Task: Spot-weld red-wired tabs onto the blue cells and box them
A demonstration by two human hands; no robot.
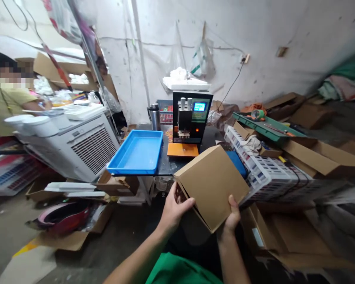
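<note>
I hold a plain brown cardboard box (pixel 211 185), tilted, both hands grasping it: left hand (pixel 173 211) at its open side, right hand (pixel 232 217) underneath, fingers hidden.

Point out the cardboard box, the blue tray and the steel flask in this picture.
cardboard box (pixel 214 181): head view, on its broad upper face.
blue tray (pixel 136 167): head view, on its near rim.
steel flask (pixel 155 117): head view, on the middle of its body.
</note>
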